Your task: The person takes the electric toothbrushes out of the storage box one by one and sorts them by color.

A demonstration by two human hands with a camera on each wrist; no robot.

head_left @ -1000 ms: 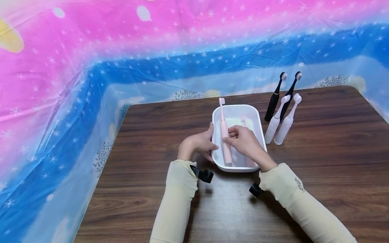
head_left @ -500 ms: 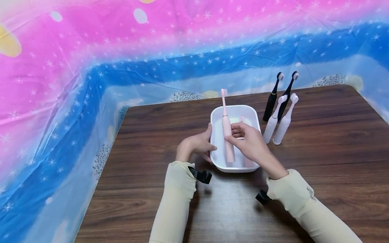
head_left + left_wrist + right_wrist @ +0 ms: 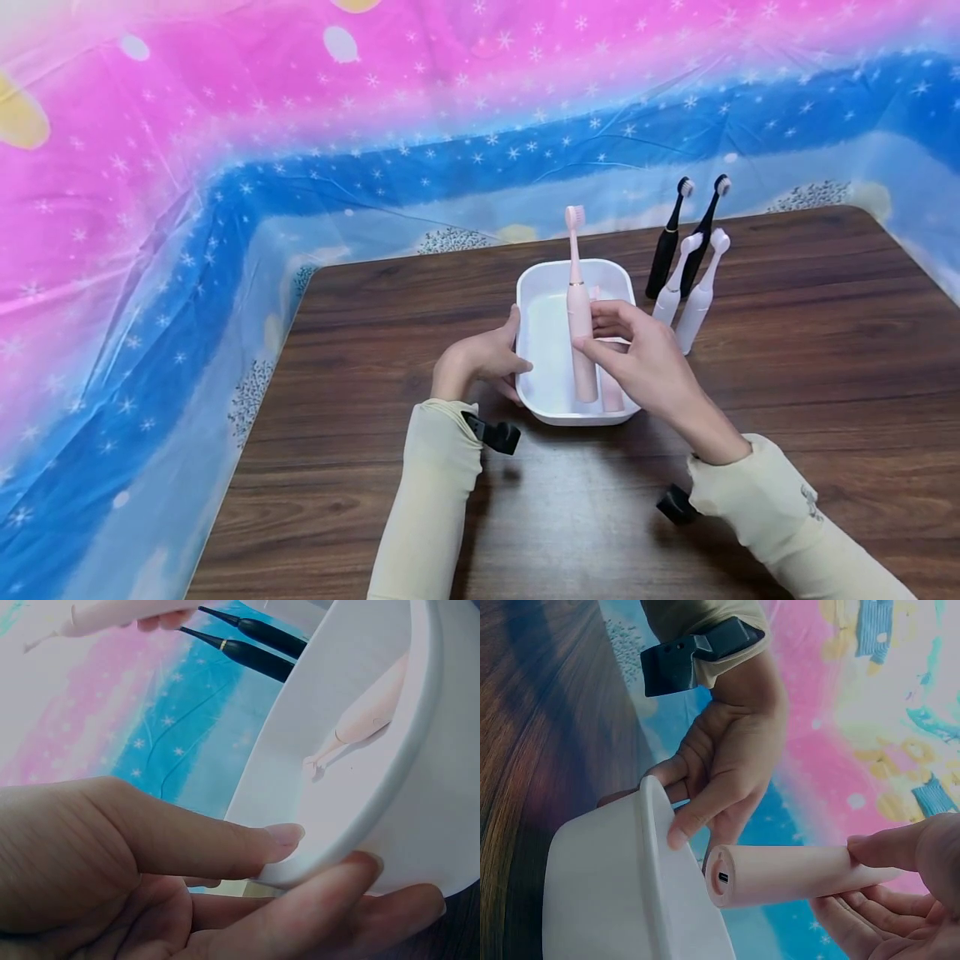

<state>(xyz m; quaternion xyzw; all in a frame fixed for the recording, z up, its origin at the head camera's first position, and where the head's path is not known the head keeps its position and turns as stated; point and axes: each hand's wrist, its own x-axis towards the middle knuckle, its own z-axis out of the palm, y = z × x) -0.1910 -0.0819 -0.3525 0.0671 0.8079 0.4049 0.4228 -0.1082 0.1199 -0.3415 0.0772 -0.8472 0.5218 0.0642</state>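
My right hand (image 3: 656,362) pinches a pink electric toothbrush (image 3: 580,317) by its handle, thumb on one side and fingers on the other. It is held above the white plastic tub (image 3: 566,419), brush head up. In the right wrist view, the base of the handle (image 3: 742,874) shows a small dark port. A second pink electric toothbrush (image 3: 371,709) lies inside the tub, along its right side. My left hand (image 3: 483,357) grips the tub's left wall, with the thumb (image 3: 281,836) over the rim and the other fingers outside.
Two black electric toothbrushes (image 3: 663,258) stand upright right of the tub, behind two white electric toothbrushes (image 3: 697,310). My right hand partly covers one white handle. The brown wooden table (image 3: 360,333) meets a pink and blue patterned cloth (image 3: 375,183) at its back and left.
My right hand has lifted the pink toothbrush up from the tub and shifted it to the right. My left hand keeps its grip on the tub's wall.
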